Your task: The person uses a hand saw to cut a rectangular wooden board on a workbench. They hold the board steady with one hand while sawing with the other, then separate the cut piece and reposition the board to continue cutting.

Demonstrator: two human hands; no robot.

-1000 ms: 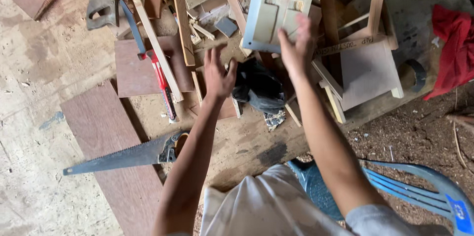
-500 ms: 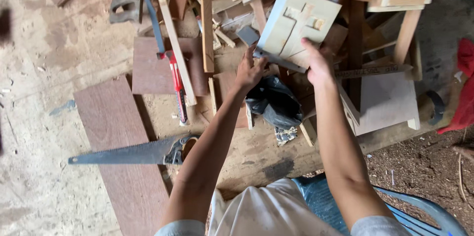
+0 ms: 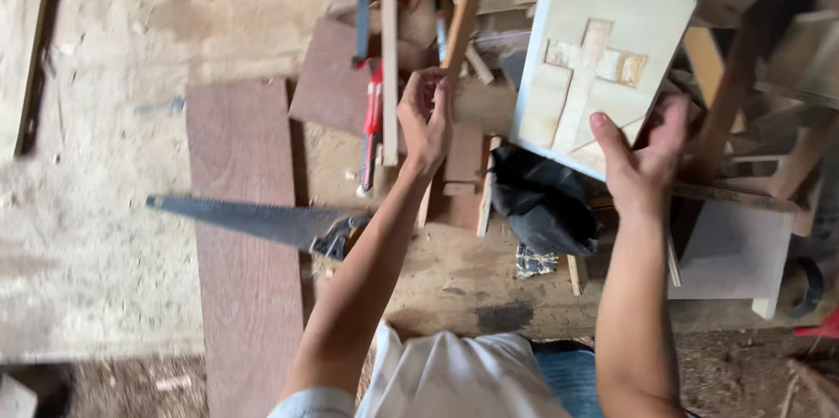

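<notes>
Bare sawdusty bench [image 3: 96, 208] leftward; handsaw [image 3: 253, 221], scrap-wood pile [image 3: 489, 24], black bag [image 3: 546, 199] crowding elsewhere

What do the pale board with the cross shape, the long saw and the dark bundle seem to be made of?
Pale blue-painted board with a cross-shaped cutout: probably thin wood or plywood, matte, bare tan grain on the raised panel. Long grey handsaw: dull metal blade, toothed edge. Black crumpled bundle: looks like soft plastic or cloth, creased, slightly glossy; I cannot tell which.

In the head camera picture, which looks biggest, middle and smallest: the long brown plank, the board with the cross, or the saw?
1. Long brown plank, clearly biggest.
2. Board with the cross, held up by the right hand, so nearness may enlarge it.
3. Saw, long but thin.
</notes>
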